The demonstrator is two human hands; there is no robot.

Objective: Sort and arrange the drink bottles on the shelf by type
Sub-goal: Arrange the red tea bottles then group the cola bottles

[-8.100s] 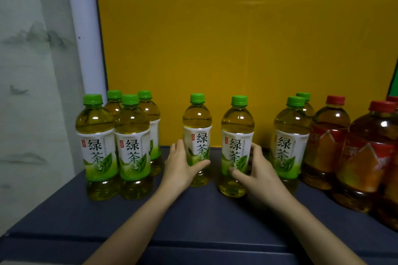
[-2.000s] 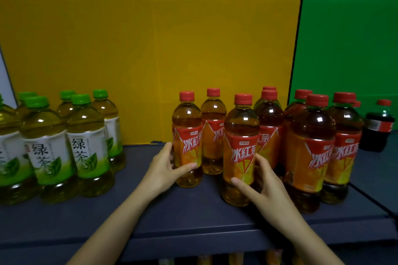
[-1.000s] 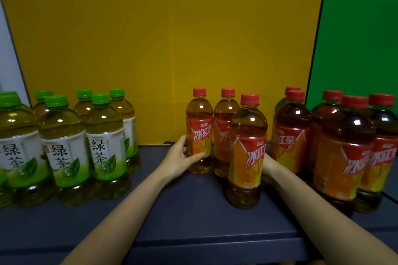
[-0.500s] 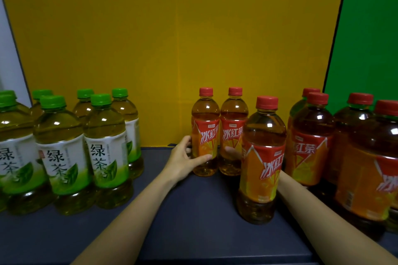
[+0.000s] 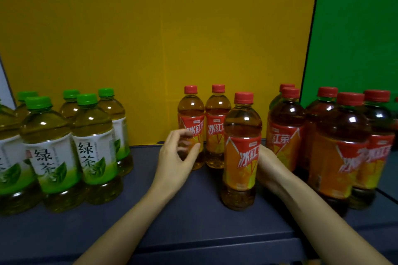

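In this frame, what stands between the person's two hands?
In the head view, one red-capped iced tea bottle stands upright on the shelf between the left hand and the right hand.

dark blue-grey shelf [image 5: 193, 221] – green tea bottles [image 5: 51, 153] standing left, red-capped iced tea bottles [image 5: 242, 153] centre and right

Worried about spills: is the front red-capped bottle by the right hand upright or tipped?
Upright. The front red-capped bottle stands on its base on the shelf, its cap straight above.
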